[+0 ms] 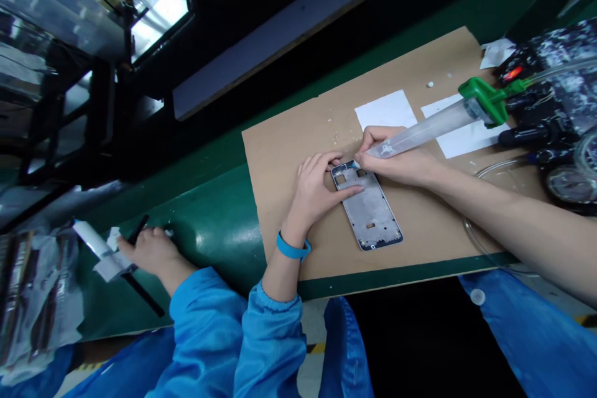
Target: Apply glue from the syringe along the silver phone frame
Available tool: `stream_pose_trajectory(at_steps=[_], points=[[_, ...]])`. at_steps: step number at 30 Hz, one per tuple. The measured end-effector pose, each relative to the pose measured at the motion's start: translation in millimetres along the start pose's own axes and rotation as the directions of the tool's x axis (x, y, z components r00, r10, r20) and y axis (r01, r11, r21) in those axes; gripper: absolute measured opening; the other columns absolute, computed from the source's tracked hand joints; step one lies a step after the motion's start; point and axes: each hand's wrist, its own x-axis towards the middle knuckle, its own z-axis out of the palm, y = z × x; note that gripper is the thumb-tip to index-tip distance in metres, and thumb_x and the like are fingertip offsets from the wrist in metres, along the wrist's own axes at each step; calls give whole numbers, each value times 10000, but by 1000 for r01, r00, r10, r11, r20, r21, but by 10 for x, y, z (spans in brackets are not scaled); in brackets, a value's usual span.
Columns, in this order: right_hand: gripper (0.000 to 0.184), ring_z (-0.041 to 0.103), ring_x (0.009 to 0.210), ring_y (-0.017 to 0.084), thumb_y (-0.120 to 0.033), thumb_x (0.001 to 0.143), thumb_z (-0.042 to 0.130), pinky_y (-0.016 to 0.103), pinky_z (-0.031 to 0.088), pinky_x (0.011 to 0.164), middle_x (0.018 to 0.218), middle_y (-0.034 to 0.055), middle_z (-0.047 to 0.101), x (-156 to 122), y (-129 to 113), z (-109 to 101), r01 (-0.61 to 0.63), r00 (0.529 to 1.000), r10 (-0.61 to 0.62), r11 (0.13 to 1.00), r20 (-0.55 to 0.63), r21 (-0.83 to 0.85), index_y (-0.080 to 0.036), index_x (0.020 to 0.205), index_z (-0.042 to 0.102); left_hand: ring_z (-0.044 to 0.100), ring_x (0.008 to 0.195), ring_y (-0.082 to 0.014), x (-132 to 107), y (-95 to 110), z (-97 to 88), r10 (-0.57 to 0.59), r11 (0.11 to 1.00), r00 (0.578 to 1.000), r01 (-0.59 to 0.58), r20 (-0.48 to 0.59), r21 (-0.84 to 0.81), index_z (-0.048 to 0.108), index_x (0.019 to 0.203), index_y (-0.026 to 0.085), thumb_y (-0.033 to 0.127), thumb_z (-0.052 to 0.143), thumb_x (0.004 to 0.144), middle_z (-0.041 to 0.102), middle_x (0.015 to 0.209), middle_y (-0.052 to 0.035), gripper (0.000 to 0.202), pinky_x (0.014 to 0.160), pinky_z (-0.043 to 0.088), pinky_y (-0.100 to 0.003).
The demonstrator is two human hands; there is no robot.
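A grey metal phone frame (pixel 370 208) lies flat on a brown cardboard sheet (pixel 280 155). My left hand (pixel 317 189) rests on the frame's upper left corner, fingers curled over its edge, holding it down. My right hand (pixel 396 158) grips a clear glue syringe (pixel 429 130) with a green cap (pixel 485 99). The syringe tip touches the frame's top edge.
Two white paper sheets (pixel 386 110) lie on the cardboard behind the frame. A dark patterned machine (pixel 559 87) with tubing stands at the right. A co-worker's hand (pixel 149 252) in a blue sleeve holds a dark strip and white parts on the green belt (pixel 219 224) at the left.
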Motion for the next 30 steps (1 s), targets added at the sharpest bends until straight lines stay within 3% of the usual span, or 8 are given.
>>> stream_pose_trajectory(at_steps=[12,23,30], points=[[305,536,711,210,-421,867,856,387,425,661,733,1,671,-1,-32,7,-18,1000,18,1000,7,-23,-282,761,607,746,1181,-312,5,-43,13,7,1000,1000,-7,6,2,694,1466,286,734,981,920,811,1304,-86,763,1114,566,-525],[367,506,700,188,-512,869,859,367,415,657,717,-13,611,-11,-41,-6,-6,1000,7,999,4,-40,-275,765,598,746,1196,-313,-6,-30,20,14,1000,1000,-14,-14,-27,708,1438,286,772,940,942,815,1322,-85,732,1102,565,-514],[351,509,711,187,-497,870,866,363,405,654,743,-4,646,-12,-27,-6,-12,1000,12,999,4,-48,-271,784,612,747,1192,-318,-2,-36,28,13,1000,1000,-13,-14,-4,716,1441,290,771,936,945,815,1308,-88,725,1073,570,-513]])
